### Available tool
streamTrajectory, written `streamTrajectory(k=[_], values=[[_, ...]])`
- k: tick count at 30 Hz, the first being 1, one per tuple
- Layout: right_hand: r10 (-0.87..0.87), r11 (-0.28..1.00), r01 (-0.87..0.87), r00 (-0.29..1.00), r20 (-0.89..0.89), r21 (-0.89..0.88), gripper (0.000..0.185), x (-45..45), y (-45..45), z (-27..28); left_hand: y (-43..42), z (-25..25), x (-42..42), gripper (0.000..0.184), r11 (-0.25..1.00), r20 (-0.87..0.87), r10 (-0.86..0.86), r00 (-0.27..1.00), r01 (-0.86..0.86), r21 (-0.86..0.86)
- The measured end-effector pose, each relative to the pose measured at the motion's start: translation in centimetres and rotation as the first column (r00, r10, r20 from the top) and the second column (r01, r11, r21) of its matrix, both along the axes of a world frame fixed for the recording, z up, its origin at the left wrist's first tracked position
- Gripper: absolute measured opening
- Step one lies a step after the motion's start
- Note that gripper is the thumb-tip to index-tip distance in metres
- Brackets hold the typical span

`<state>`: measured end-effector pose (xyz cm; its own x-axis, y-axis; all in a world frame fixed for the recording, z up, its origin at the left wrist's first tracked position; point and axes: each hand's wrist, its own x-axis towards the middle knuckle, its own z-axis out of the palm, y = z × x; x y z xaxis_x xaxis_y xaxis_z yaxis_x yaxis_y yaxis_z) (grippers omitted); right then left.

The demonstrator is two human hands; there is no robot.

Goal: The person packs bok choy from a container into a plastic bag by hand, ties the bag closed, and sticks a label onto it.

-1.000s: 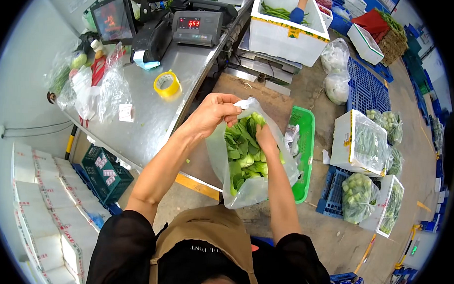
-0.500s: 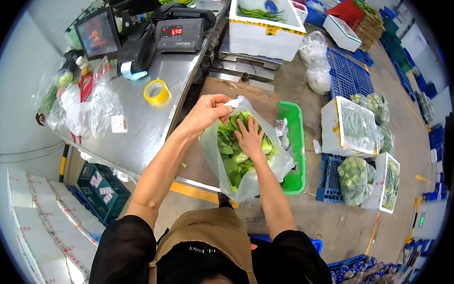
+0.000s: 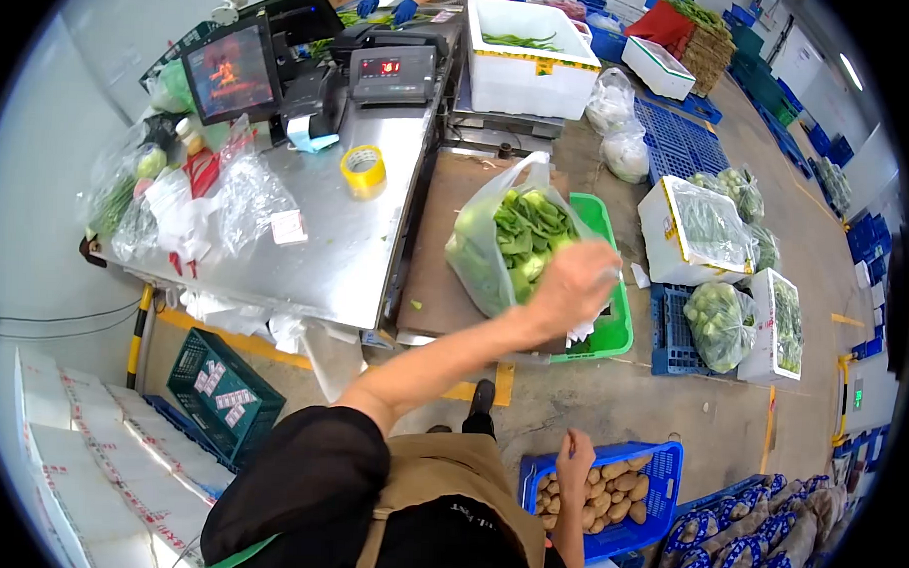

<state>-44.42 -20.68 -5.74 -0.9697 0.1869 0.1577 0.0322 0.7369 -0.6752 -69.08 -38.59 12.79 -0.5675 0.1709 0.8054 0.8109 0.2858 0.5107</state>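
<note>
A clear plastic bag [image 3: 473, 255] full of leafy green vegetables [image 3: 531, 232] stands open-mouthed on the brown board. My left hand [image 3: 580, 283] reaches across its right side, above the green crate [image 3: 618, 325]; the fingers are curled and somewhat blurred, and whatever they grip is hidden. White crumpled material shows just below that hand. Low on the right, my right hand [image 3: 575, 458] hangs over a blue crate [image 3: 661, 522] of potatoes [image 3: 617, 495], its fingers curled together with nothing visible in them.
Left of the bag, a steel table [image 3: 345, 270] carries yellow tape [image 3: 363, 171], a scale display [image 3: 392, 74] and a screen [image 3: 232, 71]. A white foam box [image 3: 532, 81] stands behind. Another person's blue-gloved hands [image 3: 404, 10] work at the back. Bagged vegetables [image 3: 720, 323] sit right.
My right hand has left the greens and dropped to my side. My left hand has let go of the bag's far rim and swung right. The view has shifted, revealing the potatoes.
</note>
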Motion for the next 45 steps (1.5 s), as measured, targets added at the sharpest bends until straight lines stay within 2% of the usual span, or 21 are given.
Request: streamTrajectory(k=[2,5,9,11,12,13,14,16,21,24,25,28,30,31,32,34,37,40,41,43,45], values=[[0.020,1.000,-0.021,0.997,0.069,0.016,0.015,4.2,-0.7,0.1,3.2,-2.8,4.0,0.018,0.966,0.214,-0.226,0.950,0.247,-0.075],[0.045,0.999,-0.045,0.999,0.017,-0.001,0.016,8.7,-2.0,0.0,6.9,-6.4,10.8,0.019,0.833,0.404,-0.416,0.815,0.520,-0.191],[-0.082,0.994,0.081,0.997,0.009,0.079,0.017,14.9,-2.6,-0.1,9.8,-9.4,18.7,0.027,0.517,0.578,-0.551,0.601,0.790,-0.329],[-0.116,0.993,0.116,0.993,0.007,-0.006,0.017,17.9,-2.0,-0.4,10.6,-12.5,22.0,0.032,0.318,0.687,-0.562,0.461,0.887,-0.335],[-0.182,0.982,0.183,0.983,0.032,-0.037,0.020,20.2,-1.4,0.3,11.6,-13.9,24.1,0.033,0.174,0.707,-0.553,0.440,0.891,-0.418],[-0.241,0.970,0.241,0.970,0.001,-0.026,0.021,22.6,-0.7,-1.5,11.8,-15.1,25.8,0.035,0.165,0.702,-0.604,0.377,0.921,-0.353],[-0.323,0.945,0.326,0.942,-0.087,0.021,0.022,24.7,-0.2,-1.9,12.6,-15.0,27.5,0.037,0.079,0.733,-0.566,0.377,0.910,-0.407],[-0.486,0.874,0.486,0.874,0.013,0.014,0.020,29.7,1.9,-3.1,15.4,-17.7,31.9,0.040,-0.081,0.825,-0.474,0.308,0.917,-0.390],[-0.802,0.587,0.797,0.596,0.027,-0.145,0.024,43.2,7.7,-8.3,24.2,-20.8,46.4,0.037,-0.375,0.913,-0.338,0.227,0.858,-0.352],[-0.947,0.314,0.925,0.320,-0.005,-0.212,0.026,51.8,11.1,-12.3,30.5,-23.7,55.7,0.035,-0.473,0.947,-0.308,0.089,0.850,-0.233],[-0.977,0.175,0.949,0.201,0.076,-0.262,0.027,55.0,12.1,-13.6,32.6,-24.8,59.0,0.034,-0.479,0.957,-0.287,0.042,0.859,-0.181],[-0.947,-0.257,0.919,-0.177,0.269,-0.298,0.026,63.8,13.6,-20.3,38.9,-28.7,67.6,0.032,-0.635,0.967,-0.254,0.011,0.752,-0.176],[-0.833,-0.485,0.839,-0.358,0.421,-0.246,0.026,68.8,13.5,-25.0,42.1,-32.6,72.7,0.031,-0.685,0.957,-0.287,0.029,0.692,-0.227],[-0.812,-0.488,0.865,-0.401,0.424,-0.116,0.026,71.4,13.7,-25.8,43.8,-34.7,75.5,0.031,-0.704,0.950,-0.312,0.028,0.664,-0.251],[-0.750,-0.568,0.819,-0.474,0.461,-0.081,0.027,72.7,13.6,-27.1,45.0,-37.1,77.9,0.032,-0.717,0.944,-0.327,0.028,0.644,-0.267],[-0.765,-0.530,0.843,-0.524,0.374,0.097,0.030,75.8,13.0,-30.5,46.9,-42.7,82.8,0.030,-0.732,0.891,-0.454,0.005,0.567,-0.377],[-0.769,-0.392,0.861,-0.500,0.397,0.324,0.037,79.7,13.0,-33.8,48.2,-49.7,89.6,0.028,-0.722,0.844,-0.537,-0.009,0.523,-0.454],[-0.845,-0.273,0.869,-0.421,0.328,0.412,0.045,82.7,14.5,-36.5,47.7,-55.4,94.8,0.038,-0.694,0.766,-0.638,-0.079,0.488,-0.529],[-0.825,-0.244,0.873,-0.415,0.384,0.422,0.054,83.2,15.1,-37.2,47.2,-56.8,96.1,0.044,-0.659,0.725,-0.683,-0.087,0.500,-0.561],[-0.790,-0.161,0.877,-0.389,0.474,0.453,0.053,83.8,15.4,-38.4,46.3,-58.6,98.3,0.056,-0.582,0.635,-0.766,-0.101,0.529,-0.618],[-0.775,-0.075,0.872,-0.357,0.522,0.484,0.053,83.7,15.7,-38.7,45.3,-59.4,99.6,0.060,-0.530,0.616,-0.788,-0.003,0.512,-0.676]])
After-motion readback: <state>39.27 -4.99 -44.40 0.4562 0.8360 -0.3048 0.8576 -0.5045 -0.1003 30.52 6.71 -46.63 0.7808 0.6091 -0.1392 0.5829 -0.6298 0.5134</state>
